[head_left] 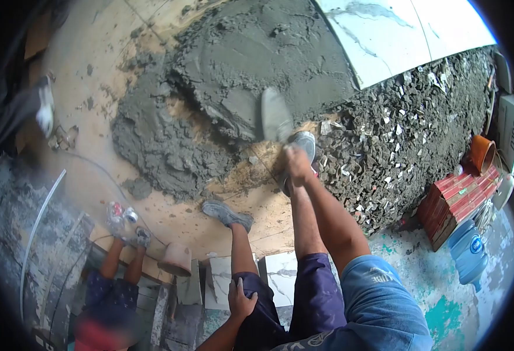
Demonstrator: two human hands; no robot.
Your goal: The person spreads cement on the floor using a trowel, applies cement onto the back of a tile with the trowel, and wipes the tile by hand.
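Note:
In the head view my right hand [296, 164] is closed round the handle of a steel trowel [276, 112]. The trowel's blade, somewhat blurred, lies at the lower edge of a smoothed bed of wet grey mortar [262, 58]. A rougher heap of mortar [157, 137] spreads to the left, with a gap showing the tan floor between the two. My left hand [242, 301] rests on my bent knee, holding nothing, its thumb apart from the fingers. White marbled tiles [385, 35] border the mortar bed at the upper right.
Broken rubble [391, 146] covers the floor to the right. Beyond it are an orange bucket [482, 153], red-striped boxes [453, 202] and a blue water jug [468, 254]. Another person [113, 286] is at the lower left, near a pale bucket [176, 258]. A cable [102, 169] crosses the floor.

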